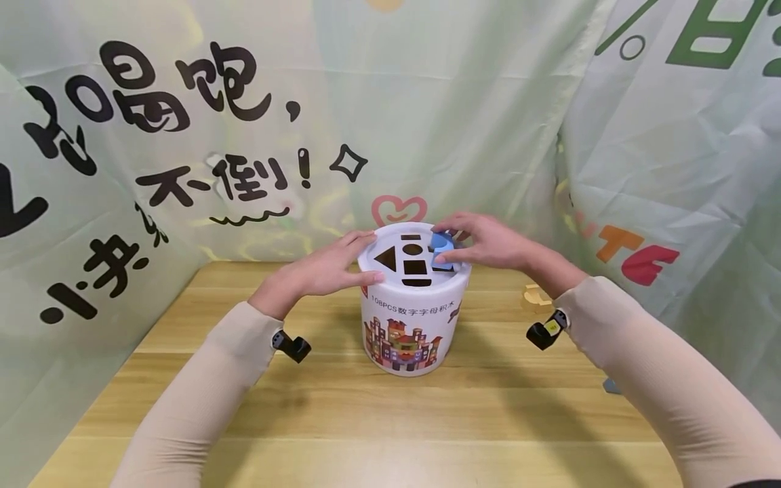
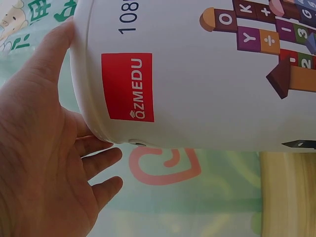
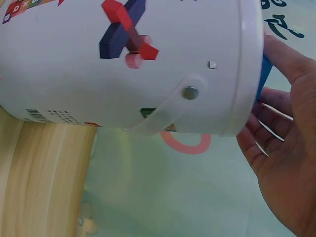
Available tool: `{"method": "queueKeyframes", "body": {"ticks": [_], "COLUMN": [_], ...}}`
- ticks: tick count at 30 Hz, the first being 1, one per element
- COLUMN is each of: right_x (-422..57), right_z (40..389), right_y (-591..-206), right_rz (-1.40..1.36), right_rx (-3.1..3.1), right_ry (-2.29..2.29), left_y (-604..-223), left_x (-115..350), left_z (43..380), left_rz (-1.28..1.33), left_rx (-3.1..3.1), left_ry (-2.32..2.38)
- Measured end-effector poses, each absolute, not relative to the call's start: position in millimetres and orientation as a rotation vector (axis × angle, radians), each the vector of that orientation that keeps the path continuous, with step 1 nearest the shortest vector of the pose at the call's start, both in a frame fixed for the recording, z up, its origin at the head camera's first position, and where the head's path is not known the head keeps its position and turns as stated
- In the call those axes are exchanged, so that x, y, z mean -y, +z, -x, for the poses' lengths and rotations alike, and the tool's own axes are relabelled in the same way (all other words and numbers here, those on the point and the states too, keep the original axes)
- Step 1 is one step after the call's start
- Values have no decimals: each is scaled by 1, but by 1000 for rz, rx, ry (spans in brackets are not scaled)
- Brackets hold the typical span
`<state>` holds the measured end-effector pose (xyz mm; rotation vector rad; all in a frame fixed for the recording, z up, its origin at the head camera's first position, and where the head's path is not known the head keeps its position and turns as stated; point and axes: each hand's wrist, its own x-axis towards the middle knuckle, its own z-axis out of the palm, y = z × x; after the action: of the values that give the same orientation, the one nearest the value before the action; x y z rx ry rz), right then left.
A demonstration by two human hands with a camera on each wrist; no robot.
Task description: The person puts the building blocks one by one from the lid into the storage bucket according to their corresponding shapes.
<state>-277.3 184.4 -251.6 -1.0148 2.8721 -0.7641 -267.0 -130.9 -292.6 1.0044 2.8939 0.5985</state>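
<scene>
A white bucket (image 1: 407,332) stands upright on the table, with block pictures on its side and shaped holes in its lid (image 1: 390,274). My left hand (image 1: 323,266) rests on the left side of the rim, thumb at the near edge and fingers farther back. In the left wrist view the fingers of the left hand (image 2: 44,138) are mostly straight, some free of the bucket. At the lid's right side my right hand (image 1: 488,242) pinches a blue block (image 1: 443,244) between thumb and fingers, over a hole. The right wrist view shows only the block's edge beyond the rim.
A yellow block (image 1: 537,297) lies on the wooden table (image 1: 366,434) behind the right wrist. Part of a blue piece (image 1: 611,386) shows beside the right forearm. Printed cloth (image 1: 464,102) hangs behind the table and at both sides.
</scene>
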Motion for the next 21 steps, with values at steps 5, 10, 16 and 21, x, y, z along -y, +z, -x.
{"method": "queueKeyframes", "body": {"ticks": [5, 10, 16, 21], "right_x": [-185, -186, -185, -185], "right_z": [279, 279, 281, 281], "right_y": [-258, -264, -268, -270], "right_rz": [1037, 1057, 1080, 1069], "right_rx": [-2875, -2835, -2792, -2760], "right_ry": [-777, -806, -825, -837], "left_y": [-292, -290, -290, -290], "left_x": [130, 129, 129, 130], "left_z": [269, 268, 268, 267], "left_rz": [-1001, -1004, -1001, -990], "left_rx": [-2895, -2887, -2890, -2886], "left_ry": [595, 597, 588, 593]}}
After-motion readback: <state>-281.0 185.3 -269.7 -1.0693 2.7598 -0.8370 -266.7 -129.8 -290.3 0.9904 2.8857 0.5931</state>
